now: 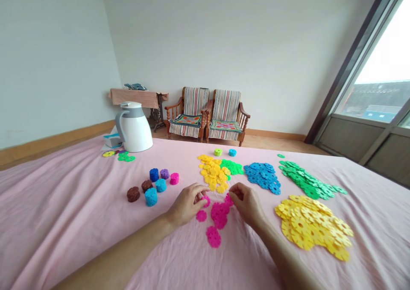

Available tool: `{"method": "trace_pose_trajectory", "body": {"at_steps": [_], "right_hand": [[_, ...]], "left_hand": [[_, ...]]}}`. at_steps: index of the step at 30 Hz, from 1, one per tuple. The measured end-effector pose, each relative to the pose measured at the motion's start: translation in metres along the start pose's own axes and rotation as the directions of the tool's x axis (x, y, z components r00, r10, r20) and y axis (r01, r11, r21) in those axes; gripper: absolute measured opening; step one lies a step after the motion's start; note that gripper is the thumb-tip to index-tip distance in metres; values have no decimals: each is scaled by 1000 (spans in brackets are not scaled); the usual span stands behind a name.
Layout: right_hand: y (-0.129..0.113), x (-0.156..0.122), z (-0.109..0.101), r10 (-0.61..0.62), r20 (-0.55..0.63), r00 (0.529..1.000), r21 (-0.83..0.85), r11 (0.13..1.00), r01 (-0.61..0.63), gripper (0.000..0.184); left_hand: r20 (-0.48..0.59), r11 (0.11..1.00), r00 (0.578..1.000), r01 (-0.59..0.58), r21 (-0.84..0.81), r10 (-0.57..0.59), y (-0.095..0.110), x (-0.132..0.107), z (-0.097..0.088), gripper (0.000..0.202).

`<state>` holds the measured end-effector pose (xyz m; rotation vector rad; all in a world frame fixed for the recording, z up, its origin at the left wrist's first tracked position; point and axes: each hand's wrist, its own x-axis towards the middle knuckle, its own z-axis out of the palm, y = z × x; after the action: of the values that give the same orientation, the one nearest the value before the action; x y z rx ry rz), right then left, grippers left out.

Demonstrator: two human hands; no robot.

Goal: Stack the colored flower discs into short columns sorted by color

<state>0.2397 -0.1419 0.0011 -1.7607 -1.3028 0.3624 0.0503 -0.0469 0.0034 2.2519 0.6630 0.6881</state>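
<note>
Flat magenta snowflake discs (219, 213) lie scattered on the pink cloth (64, 221) between my hands. My left hand (187, 203) rests on the cloth with its fingers curled, pinching a magenta disc at its fingertips. My right hand (246, 202) is curled as well, its fingertips closed on another magenta disc at the top of the pile. The two hands sit close together, a small gap between them. Just beyond them lies a heap of yellow discs (214, 174).
Short stacks of discs (151, 186) in brown, blue, purple and pink stand to the left. Heaps of green (307, 181), blue (263, 175) and yellow discs (314, 227) lie to the right. A white jug (134, 127) stands at the far left. Two wooden chairs (206, 115) stand by the wall.
</note>
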Motion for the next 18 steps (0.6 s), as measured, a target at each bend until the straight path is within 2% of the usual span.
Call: {"method": "trace_pose_trajectory", "body": {"at_steps": [3, 9, 13, 18], "right_hand": [[-2, 1, 8, 5, 26, 1000, 52, 999, -6, 13], [-24, 7, 20, -39, 79, 996, -29, 999, 42, 14], [-37, 12, 33, -44, 120, 992, -42, 998, 50, 14], [-36, 14, 44, -38, 166, 985, -52, 997, 48, 16]], "left_hand": [[4, 998, 1000, -31, 60, 31, -2, 1, -3, 29], [54, 984, 999, -18, 175, 8, -1, 2, -8, 14], [43, 982, 999, -9, 188, 1, -4, 3, -7, 11], [53, 981, 999, -4, 193, -7, -4, 3, -9, 13]]}}
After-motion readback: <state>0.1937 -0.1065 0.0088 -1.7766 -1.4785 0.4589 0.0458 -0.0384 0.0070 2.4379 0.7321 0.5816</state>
